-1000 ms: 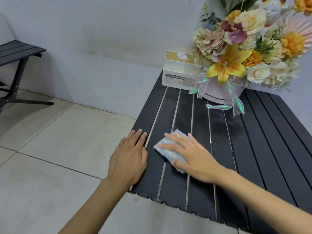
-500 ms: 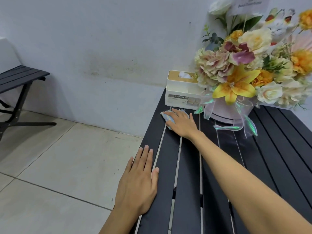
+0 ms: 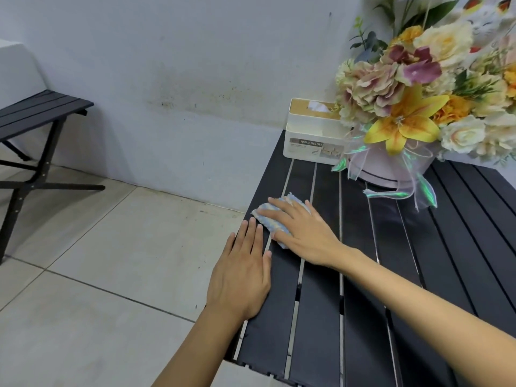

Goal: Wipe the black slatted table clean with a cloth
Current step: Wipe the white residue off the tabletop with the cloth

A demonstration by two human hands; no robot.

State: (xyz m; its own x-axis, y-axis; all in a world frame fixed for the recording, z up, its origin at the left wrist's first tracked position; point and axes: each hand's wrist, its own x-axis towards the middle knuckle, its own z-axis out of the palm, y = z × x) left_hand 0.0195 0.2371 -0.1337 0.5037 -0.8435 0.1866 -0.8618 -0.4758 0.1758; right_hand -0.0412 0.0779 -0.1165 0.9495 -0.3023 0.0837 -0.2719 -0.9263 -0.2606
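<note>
The black slatted table fills the right half of the view. A small pale blue cloth lies on its leftmost slats, partly covered by my right hand, which presses it flat with straight fingers. My left hand rests palm down on the table's left edge, just below the cloth, its fingers straight and together.
A white tissue holder stands at the table's far left corner against the wall. A large flower arrangement in a pink pot sits beside it. A black folding bench stands on the tiled floor at far left.
My right hand has drawn the cloth back from beside the tissue holder toward me and to the left edge. My left hand has kept its place on the table's edge.
</note>
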